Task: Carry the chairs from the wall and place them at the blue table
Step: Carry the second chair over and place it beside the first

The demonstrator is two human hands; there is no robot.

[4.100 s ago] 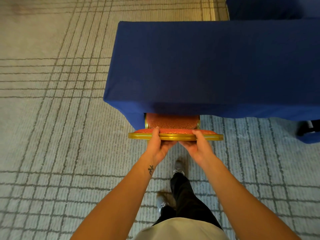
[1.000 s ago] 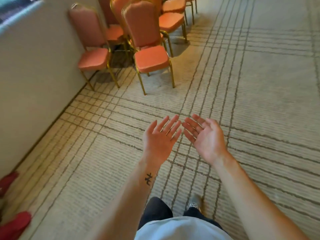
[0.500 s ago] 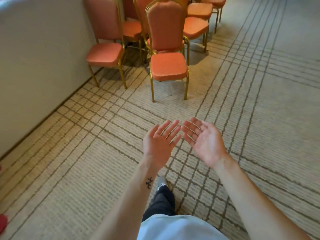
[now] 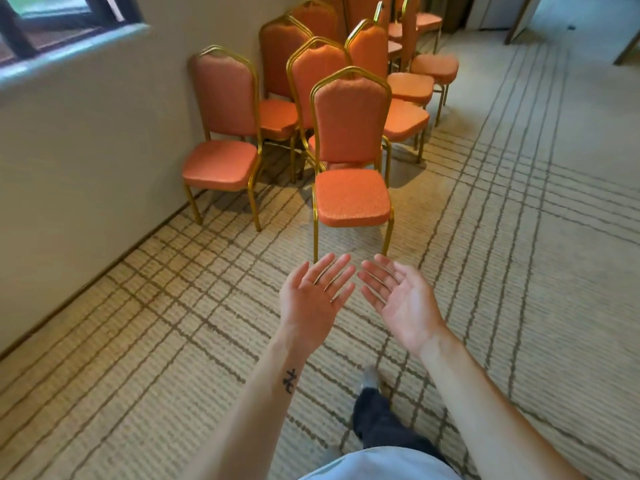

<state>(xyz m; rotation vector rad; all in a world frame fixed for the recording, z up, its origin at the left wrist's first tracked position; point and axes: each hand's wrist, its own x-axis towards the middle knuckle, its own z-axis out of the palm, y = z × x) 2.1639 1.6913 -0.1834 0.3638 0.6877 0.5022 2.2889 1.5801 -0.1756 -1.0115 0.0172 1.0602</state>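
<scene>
The nearest chair, orange with a gold frame, stands upright on the carpet a little above the middle of the frame, its seat facing the camera. Behind it and toward the upper middle, more chairs of the same kind are packed close together, some seats overlapping in view. One further chair stands to the left of the nearest one, its back close to the pale wall that fills the left side.

Just below the nearest chair's front legs, both hands are held out palm up and empty. The left hand has its fingers spread loose and straight, gripping nothing; the right hand beside it is likewise relaxed and unclenched, fingertips angled toward the left hand, the two near but not touching. Neither hand touches the chair.

A small dark tattoo marks the left forearm. A dark trouser leg and a shoe show at lower centre. A window sits in the upper left corner.
</scene>
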